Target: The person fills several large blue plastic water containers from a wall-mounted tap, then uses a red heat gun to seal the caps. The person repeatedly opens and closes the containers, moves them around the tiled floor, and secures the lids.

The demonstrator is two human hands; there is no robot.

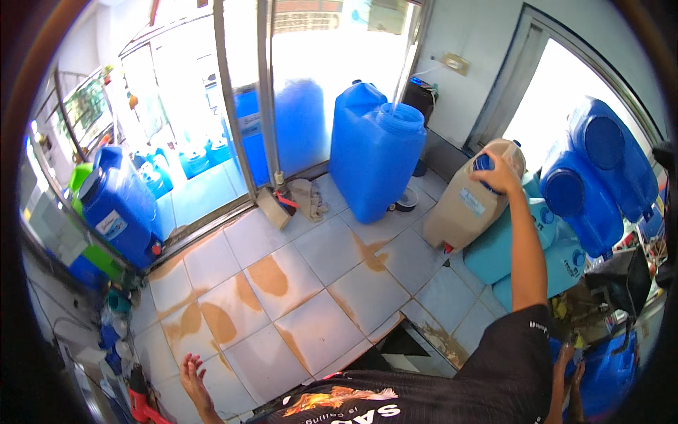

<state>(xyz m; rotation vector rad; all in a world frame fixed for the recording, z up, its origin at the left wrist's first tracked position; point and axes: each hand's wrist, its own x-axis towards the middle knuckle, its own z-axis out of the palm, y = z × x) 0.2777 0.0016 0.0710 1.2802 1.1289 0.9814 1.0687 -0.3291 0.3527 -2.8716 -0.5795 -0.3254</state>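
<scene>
My right hand (497,174) reaches out to a beige plastic water jug (458,212) with a red spigot low on its side. The fingers curve around the jug's large blue screw cap (483,165). My left hand (194,377) is held above the tiled floor at the lower left, with nothing in it and its fingers apart. A tall blue plastic jug (371,159) stands uncapped left of the beige one. Something thin and clear enters its open mouth (401,117); whether a water stream or a tube, I cannot tell.
Turquoise jugs (535,265) and capped blue jugs (567,185) are stacked at right. Another person's hands (569,363) show below them. A blue jug (124,212) stands by the door track. A red power tool (140,397) lies lower left. Brownish patches mark the floor tiles (318,312).
</scene>
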